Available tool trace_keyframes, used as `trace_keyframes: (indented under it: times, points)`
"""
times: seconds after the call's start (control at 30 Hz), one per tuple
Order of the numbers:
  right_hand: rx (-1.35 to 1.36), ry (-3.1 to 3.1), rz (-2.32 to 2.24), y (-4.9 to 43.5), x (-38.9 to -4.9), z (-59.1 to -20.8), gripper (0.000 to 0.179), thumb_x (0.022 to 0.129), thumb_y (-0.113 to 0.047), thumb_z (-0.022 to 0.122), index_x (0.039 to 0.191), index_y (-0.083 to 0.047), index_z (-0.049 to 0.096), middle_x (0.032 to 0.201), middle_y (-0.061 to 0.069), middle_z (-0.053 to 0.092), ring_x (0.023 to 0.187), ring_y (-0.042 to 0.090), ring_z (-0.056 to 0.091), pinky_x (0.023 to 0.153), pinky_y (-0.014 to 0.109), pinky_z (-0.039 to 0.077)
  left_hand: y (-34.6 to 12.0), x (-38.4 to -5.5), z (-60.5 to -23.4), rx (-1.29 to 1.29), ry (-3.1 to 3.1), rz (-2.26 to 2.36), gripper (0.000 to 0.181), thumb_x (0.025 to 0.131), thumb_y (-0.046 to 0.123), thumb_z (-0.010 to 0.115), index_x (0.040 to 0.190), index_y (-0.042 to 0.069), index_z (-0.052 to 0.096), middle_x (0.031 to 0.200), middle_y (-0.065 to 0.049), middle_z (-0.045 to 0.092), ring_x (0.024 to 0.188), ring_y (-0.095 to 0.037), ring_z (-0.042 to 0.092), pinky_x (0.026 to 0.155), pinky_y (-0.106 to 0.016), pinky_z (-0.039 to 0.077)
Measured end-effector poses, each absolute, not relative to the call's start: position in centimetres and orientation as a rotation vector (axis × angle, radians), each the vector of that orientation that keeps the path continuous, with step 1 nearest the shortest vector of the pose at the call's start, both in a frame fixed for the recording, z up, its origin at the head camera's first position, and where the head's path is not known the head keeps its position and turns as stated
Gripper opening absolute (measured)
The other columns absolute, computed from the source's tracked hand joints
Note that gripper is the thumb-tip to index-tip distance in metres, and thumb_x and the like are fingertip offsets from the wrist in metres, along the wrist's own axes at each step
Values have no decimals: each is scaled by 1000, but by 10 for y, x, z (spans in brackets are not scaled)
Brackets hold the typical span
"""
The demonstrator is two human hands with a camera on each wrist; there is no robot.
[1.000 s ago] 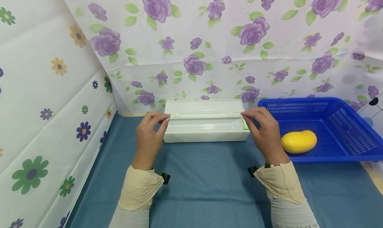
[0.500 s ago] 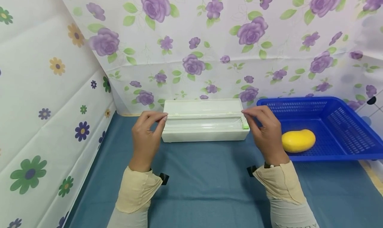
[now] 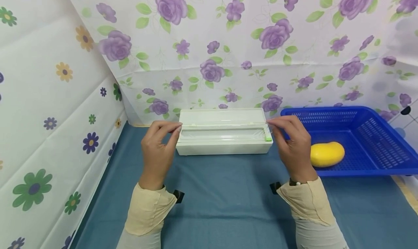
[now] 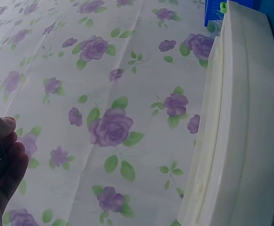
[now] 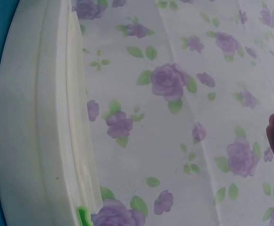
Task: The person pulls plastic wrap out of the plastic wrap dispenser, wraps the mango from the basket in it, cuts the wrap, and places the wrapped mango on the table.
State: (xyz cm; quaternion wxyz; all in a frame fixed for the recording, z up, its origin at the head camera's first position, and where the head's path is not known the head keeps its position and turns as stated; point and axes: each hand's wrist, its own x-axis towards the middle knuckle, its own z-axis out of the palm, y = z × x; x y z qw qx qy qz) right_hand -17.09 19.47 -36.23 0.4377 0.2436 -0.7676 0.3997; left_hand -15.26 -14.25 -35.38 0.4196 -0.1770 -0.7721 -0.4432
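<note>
A white cling film dispenser (image 3: 225,149) stands at the back of the table with its lid up, and a green slider (image 3: 268,138) sits at its right end. Clear, glossy cling film (image 3: 225,136) shows over the slot and is hard to make out. Its edge appears stretched between both hands. My left hand (image 3: 159,147) pinches the left end between thumb and fingers, raised over the dispenser's left end. At the right end, my right hand (image 3: 294,147) pinches likewise. In the left wrist view a thin line runs up from the pinching fingertips (image 4: 7,125); the right wrist view shows only some fingers.
To the right stands a blue plastic basket (image 3: 362,140) holding a yellow mango (image 3: 327,154). Floral sheets (image 3: 212,42) hang behind and along the left side. A blue-green cloth (image 3: 225,198) covers the table.
Both hands have drifted slightly apart, the left one to the left and the right one to the right, still pinching. The dispenser, basket and mango stay where they were.
</note>
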Motion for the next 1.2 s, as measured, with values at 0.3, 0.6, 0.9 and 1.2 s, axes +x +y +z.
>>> trace_keyframes:
  times: [0.3,0.6,0.9,1.2]
  points:
    - [593,-1826,1032,189,-165,-355,21,83,17,69,98,4,76,96,23,69,93,31,62,89,15,45,-140,-147,-347,-456,-1907,-1099,11,93,4,71,101,5,79,96,-12,68,83,-24,64,77,-19,48]
    - [573,-1781,1029,186,-158,-346,17,85,14,69,98,5,76,96,24,70,94,35,63,94,17,47,-140,-143,-340,-469,-1864,-1083,11,91,3,73,100,4,80,94,-14,68,82,-26,63,72,-20,45]
    - [569,-1749,1017,180,-151,-339,12,87,12,69,96,8,74,96,26,69,94,38,63,98,18,48,-142,-139,-339,-474,-1862,-1062,12,93,7,71,103,5,79,96,-16,67,87,-26,64,73,-21,46]
    - [590,-1713,1018,183,-153,-342,9,92,2,69,97,6,75,97,24,71,95,36,65,97,21,50,-141,-137,-337,-473,-1818,-1078,13,93,6,72,103,4,79,96,-17,67,91,-28,65,80,-23,49]
